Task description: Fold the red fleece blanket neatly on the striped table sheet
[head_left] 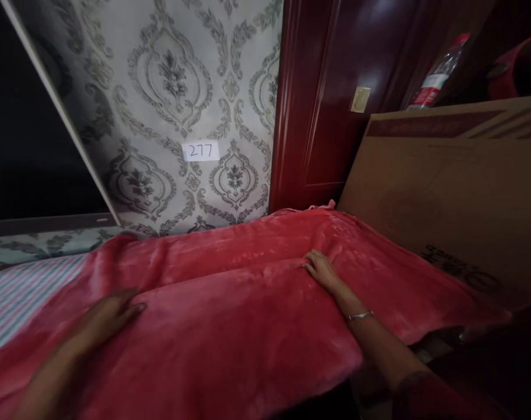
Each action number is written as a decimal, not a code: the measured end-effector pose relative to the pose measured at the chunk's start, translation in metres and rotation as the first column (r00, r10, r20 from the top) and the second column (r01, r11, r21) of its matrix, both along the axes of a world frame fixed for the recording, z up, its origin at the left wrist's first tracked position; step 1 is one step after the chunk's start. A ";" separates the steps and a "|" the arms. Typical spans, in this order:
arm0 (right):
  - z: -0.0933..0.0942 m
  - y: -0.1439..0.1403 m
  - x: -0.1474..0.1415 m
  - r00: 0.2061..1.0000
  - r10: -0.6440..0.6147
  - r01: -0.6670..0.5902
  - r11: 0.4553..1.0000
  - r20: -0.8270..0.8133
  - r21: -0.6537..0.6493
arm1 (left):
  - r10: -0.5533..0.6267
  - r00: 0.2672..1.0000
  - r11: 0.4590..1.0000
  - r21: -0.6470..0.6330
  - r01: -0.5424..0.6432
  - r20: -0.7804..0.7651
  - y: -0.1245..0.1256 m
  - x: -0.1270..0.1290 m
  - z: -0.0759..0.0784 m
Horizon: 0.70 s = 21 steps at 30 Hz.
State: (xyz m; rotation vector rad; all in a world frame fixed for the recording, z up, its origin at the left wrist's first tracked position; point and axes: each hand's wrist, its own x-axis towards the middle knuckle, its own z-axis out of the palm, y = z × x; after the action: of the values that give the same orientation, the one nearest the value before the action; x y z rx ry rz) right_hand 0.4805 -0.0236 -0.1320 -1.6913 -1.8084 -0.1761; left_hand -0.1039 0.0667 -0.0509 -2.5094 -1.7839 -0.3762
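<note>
A patterned wallpaper wall fills the upper middle, with a dark opening at far left whose inside cannot be made out. Right of it stands a dark red wooden door. A large cardboard box leans at the right, its lower print too dim to read and its bottom corner lost in shadow.

The red blanket covers nearly all of the bed, from the wall edge to the near edge, where it runs out of frame. A striped sheet shows only at the bed's left edge.

The left hand lies flat on the blanket near the left side, fingers spread and slack, blurred and dark. The right hand rests palm down at a fold line near the middle of the bed, fingers loose, gripping nothing; a thin bracelet circles its wrist.

A plastic bottle stands half hidden behind the box. A small label on the wall reads 277.
</note>
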 end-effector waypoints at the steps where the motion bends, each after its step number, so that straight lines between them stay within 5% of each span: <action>1: 0.002 -0.003 0.000 1.000 -0.002 0.002 1.000 0.000 0.002 | -0.001 1.000 0.999 -0.033 0.000 -0.013 0.000 -0.004 0.001; 5: 0.013 -0.016 -0.001 1.000 -0.022 0.022 0.999 -0.012 0.029 | -0.009 0.999 0.994 -0.110 0.005 -0.036 -0.007 -0.015 0.016; 11: 0.034 -0.035 0.001 0.996 -0.057 0.064 0.992 -0.065 0.105 | 0.032 0.999 0.995 0.097 -0.028 -0.035 -0.037 -0.016 0.043; 16: 0.049 -0.057 0.006 0.992 -0.083 0.096 0.985 -0.091 0.141 | 0.034 0.996 0.983 0.183 -0.019 -0.080 -0.066 -0.018 0.047; 21: 0.060 -0.084 0.018 0.987 -0.127 0.144 0.970 -0.098 0.197 | -0.083 0.993 0.979 0.179 0.097 -0.083 -0.088 -0.020 0.044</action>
State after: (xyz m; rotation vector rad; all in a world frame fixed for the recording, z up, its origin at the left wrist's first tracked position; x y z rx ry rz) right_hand 0.4981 -0.1080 -0.0725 -1.6508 -1.5570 -0.3318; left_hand -0.1242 -0.0212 -0.0072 -2.4475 -1.5379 -0.4227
